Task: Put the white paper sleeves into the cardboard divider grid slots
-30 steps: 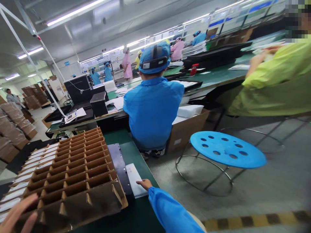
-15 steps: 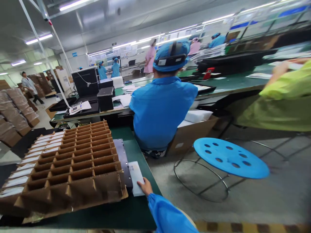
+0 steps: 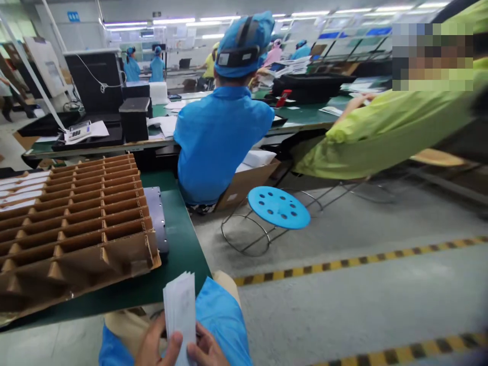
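A stack of thin white papers (image 3: 180, 310) stands upright over my lap, its sheets slightly fanned at the top. My left hand (image 3: 162, 343) grips the stack from the left, thumb across its face. From the other side, my right hand (image 3: 208, 348) pinches its lower right edge. Beyond my hands, on a green tabletop (image 3: 181, 249), sits a cardboard divider grid (image 3: 76, 256) with many slots. White papers (image 3: 25, 188) fill some slots at its far left, while those to the right look unfilled. A grey plate with small holes (image 3: 155, 218) lies against the grid's right side.
A co-worker in blue (image 3: 224, 137) sits ahead at a long bench (image 3: 305, 114); another person in yellow-green (image 3: 366, 134) sits to the right. A blue stool (image 3: 278, 207) stands on the floor, near yellow-black floor tape (image 3: 324, 265). An open carton (image 3: 244, 185) is beside the blue-clad worker.
My right hand has brought the white papers from the table's right edge to my lap. My left hand has come into view and holds them too. The view has turned right.
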{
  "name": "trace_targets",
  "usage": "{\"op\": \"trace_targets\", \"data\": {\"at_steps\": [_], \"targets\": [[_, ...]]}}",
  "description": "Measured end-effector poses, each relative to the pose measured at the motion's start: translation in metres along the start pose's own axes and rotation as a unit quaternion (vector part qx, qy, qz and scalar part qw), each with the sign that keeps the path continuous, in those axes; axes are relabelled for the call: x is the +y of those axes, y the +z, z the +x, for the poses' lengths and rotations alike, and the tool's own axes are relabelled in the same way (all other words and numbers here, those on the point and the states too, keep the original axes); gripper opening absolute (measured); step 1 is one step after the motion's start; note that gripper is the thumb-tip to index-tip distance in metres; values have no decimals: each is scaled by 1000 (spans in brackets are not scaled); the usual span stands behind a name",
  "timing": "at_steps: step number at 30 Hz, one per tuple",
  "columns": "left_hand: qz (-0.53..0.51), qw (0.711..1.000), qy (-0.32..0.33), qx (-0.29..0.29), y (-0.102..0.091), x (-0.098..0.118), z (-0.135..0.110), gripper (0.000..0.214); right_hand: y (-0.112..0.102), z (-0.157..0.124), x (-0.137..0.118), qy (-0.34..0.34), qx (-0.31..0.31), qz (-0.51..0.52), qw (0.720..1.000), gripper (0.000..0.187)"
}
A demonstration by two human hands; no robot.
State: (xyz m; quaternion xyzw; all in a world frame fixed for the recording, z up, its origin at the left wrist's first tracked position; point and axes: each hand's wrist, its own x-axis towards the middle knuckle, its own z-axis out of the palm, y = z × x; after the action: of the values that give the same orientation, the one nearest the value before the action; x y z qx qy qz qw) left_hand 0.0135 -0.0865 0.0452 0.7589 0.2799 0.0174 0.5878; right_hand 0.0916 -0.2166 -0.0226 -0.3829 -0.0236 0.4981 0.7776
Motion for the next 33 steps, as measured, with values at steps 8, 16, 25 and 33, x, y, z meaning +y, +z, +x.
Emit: {"op": "trace_targets", "data": {"at_steps": [8, 16, 25, 33], "targets": [[-38, 995, -43, 79, -4, 36, -10, 47, 17, 1, 5, -51, 158, -7, 986, 53], [-65, 982, -17, 179, -2, 23, -20, 44, 18, -7, 9, 31, 69, 10, 997, 55], [-125, 982, -45, 137, -8, -14, -4, 56, -4, 19, 24, -42, 94, -186, 977, 45], [-314, 891, -74, 319, 16, -71, 57, 67, -20, 90, 57, -168, 77, -356, 916, 13]]}}
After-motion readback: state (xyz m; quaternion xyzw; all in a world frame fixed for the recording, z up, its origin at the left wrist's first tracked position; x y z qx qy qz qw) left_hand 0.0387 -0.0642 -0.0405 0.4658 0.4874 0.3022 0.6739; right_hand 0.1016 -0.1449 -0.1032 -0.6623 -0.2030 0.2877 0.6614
